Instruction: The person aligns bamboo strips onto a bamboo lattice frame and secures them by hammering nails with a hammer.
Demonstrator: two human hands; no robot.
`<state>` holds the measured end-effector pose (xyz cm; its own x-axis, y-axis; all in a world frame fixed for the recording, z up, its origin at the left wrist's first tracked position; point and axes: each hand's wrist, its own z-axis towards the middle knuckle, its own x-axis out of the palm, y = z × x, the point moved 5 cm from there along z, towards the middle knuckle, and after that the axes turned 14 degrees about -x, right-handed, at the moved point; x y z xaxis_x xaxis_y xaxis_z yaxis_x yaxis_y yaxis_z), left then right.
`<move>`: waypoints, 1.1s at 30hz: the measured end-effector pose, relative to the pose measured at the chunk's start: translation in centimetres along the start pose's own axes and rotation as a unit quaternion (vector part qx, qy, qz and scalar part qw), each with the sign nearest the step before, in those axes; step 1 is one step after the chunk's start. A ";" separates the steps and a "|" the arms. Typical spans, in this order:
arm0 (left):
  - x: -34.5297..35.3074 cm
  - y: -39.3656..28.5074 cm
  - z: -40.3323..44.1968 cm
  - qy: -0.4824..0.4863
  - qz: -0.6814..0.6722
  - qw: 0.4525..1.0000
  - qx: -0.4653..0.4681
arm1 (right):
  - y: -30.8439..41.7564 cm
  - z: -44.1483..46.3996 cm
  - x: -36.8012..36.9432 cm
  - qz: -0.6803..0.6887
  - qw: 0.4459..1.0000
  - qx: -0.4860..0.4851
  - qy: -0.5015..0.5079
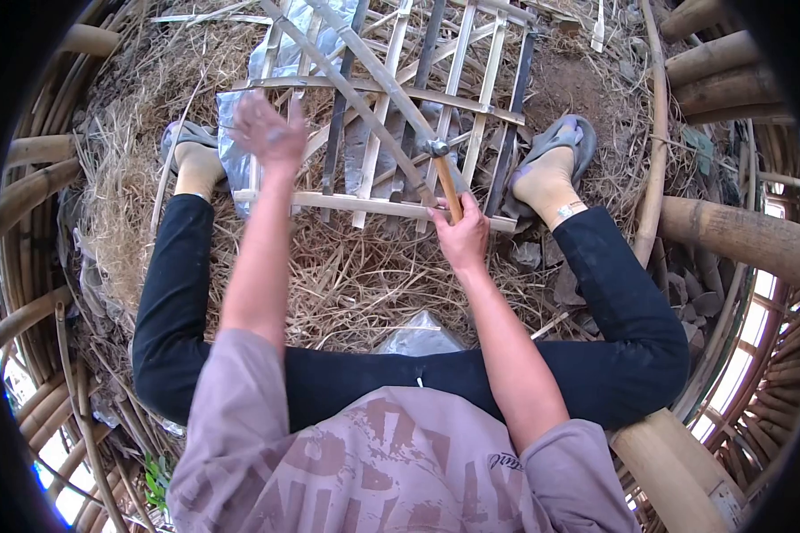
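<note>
Fingers of the right hand [465, 235] are gripping the hammer [447, 184]; the left hand [269, 133], blurred, is apparently holding its fingers apart above the slat frame [378, 129], which is lying over straw [356, 284]. Fastening is seemingly underway, probably calling for steadying a slat next.

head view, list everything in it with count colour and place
slatted bamboo frame: one, pale and dark slats, on the ground ahead
long diagonal bamboo strips: two, greyish, across the frame
wooden-handled metal hammer: one, tan and grey, in the right hand
crumpled plastic sheeting: several patches, silvery, under the frame and between the legs
dry straw: uncountable, tan, over the ground
round bamboo poles: many, tan, both sides
leafy plant: one, green, lower left
sandals: two, grey, on the feet
trousers: one pair, black
t-shirt: one, mauve
left hand: one, blurred, above the frame's left side
right hand: one, gripping the handle
</note>
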<state>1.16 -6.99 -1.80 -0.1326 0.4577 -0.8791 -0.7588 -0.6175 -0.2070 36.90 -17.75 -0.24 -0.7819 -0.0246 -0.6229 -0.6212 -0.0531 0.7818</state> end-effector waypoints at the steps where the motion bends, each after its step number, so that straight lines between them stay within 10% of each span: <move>1: 2.2 2.3 1.8 0.026 0.014 0.999 -0.034 | 0.0 -0.1 0.0 -0.002 1.000 0.002 0.001; 5: 4.2 5.8 4.6 0.312 -0.080 0.940 -0.118 | 0.2 -0.2 0.1 0.009 1.000 -0.001 -0.015; 33: 4.0 10.6 1.6 0.373 -0.380 0.789 -0.307 | 1.3 1.5 0.1 -0.059 0.996 -0.061 0.027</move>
<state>-8.42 -10.67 -6.86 0.7976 0.4832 -0.3611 0.0441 -0.6437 -0.7640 35.92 -16.37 0.78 -0.6980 -0.0649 -0.7131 -0.6948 -0.1798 0.6964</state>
